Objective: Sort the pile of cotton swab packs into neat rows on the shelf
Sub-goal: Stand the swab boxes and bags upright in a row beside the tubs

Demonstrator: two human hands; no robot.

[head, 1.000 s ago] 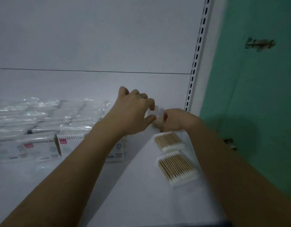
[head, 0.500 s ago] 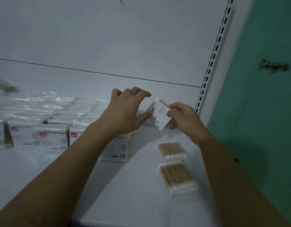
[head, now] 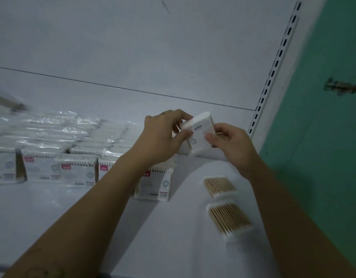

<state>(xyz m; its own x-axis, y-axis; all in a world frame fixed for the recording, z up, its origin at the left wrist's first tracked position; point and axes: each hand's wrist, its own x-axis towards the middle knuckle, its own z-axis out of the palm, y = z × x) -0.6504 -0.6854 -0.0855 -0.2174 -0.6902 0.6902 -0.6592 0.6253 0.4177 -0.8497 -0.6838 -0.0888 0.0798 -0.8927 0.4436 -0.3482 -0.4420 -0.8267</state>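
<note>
Changed since a second ago: both hands were then down at the back of the shelf (head: pixel 173 241), the right one on a pack lying flat. Half a second ago only the right hand had it lifted, with the left beside it, fingers loose. Now the held pack (head: pixel 199 133) is up off the shelf between both hands, tilted, white swab tips on the upper far end. Left hand (head: pixel 161 137) now pinches its left edge, thumb on the near face, fingers curled over the far side. Right hand (head: pixel 231 143) grips the right edge, thumb on the printed face, fingers behind. View shifted too, more of the back panel (head: pixel 133 47) shows.

Rest of the packs: farther flat pack (head: pixel 220 185) lies on the shelf below the right hand, beside the right wrist. Nearer flat pack (head: pixel 230 218) is just in front of it, not touching, wooden sticks showing on both. Row of standing packs (head: pixel 76 173) runs left of the left hand, labels toward the person, pink tags at the top corners. End pack (head: pixel 153 185) stands under the left forearm, partly hidden. More packs behind the row in shiny wrap, blurred, count unclear. Slotted post (head: pixel 273 63) just right of the right hand, green wall (head: pixel 333 157) beyond it
</note>
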